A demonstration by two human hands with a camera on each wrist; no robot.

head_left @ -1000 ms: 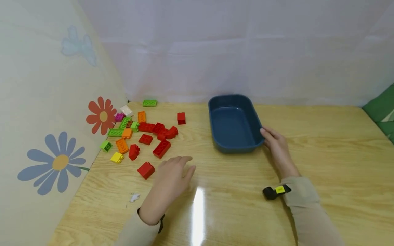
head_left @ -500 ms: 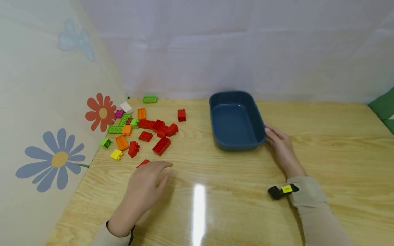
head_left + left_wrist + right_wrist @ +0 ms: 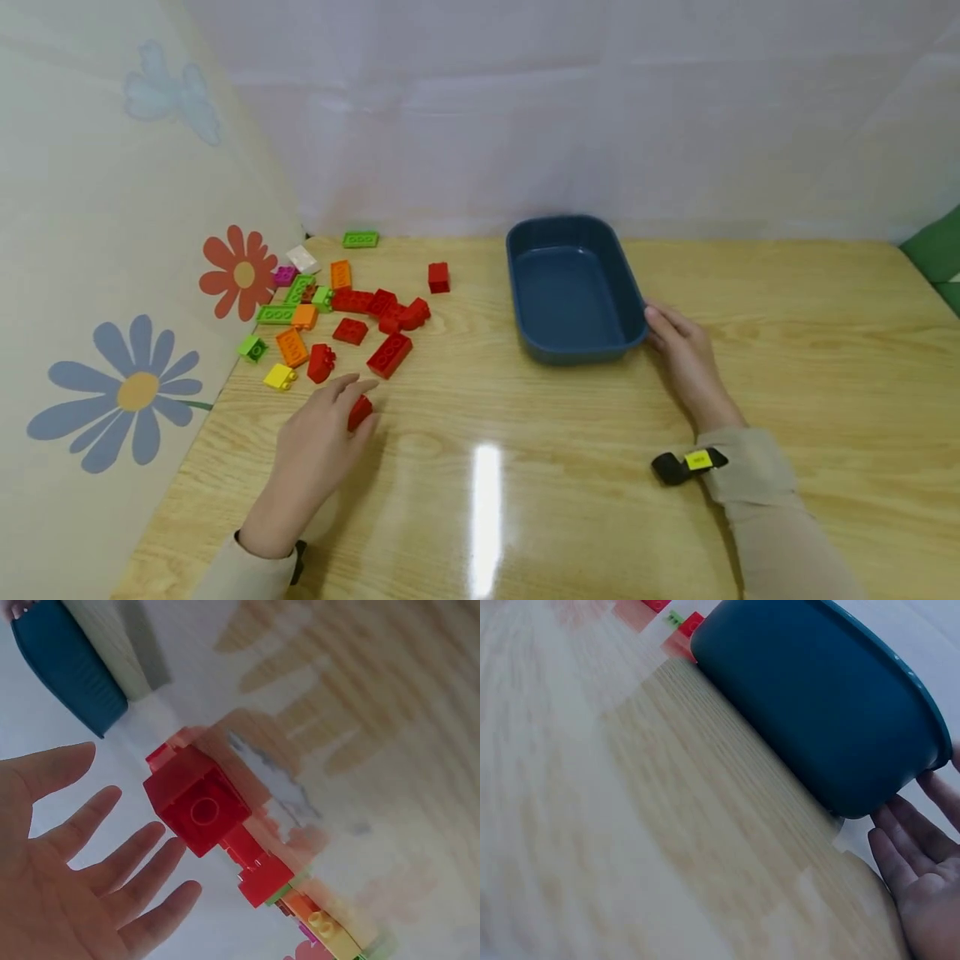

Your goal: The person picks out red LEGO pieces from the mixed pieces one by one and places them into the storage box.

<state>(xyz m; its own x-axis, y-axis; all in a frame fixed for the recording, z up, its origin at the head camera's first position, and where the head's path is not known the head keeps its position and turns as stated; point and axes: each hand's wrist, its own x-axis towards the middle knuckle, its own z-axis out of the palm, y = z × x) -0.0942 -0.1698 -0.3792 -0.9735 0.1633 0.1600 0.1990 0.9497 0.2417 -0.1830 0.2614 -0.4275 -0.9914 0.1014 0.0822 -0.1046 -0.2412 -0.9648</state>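
Note:
My left hand (image 3: 317,437) hovers over the near red toy brick (image 3: 360,412), part of which shows between thumb and fingers. In the left wrist view its fingers (image 3: 146,859) are spread beside that red brick (image 3: 199,802), whose hollow underside faces the camera; no grip shows. At the right side of a deep blue plastic bin (image 3: 573,296), my right hand (image 3: 686,358) holds the near right corner. The right wrist view has the thumb by the rim and the fingers (image 3: 907,832) against the outer wall and base. Nothing lies inside the bin.
Several red bricks (image 3: 390,356) lie left of the bin, one red brick (image 3: 438,277) apart from them. Orange (image 3: 292,347), green (image 3: 361,239) and yellow bricks (image 3: 281,377) lie farther left near the flowered wall panel (image 3: 135,392). A pale sheet (image 3: 480,125) hangs behind.
My left hand has moved left to the near red brick, covering part of it. The right hand stays on the bin, which sits nearly where it was. The view has shifted slightly.

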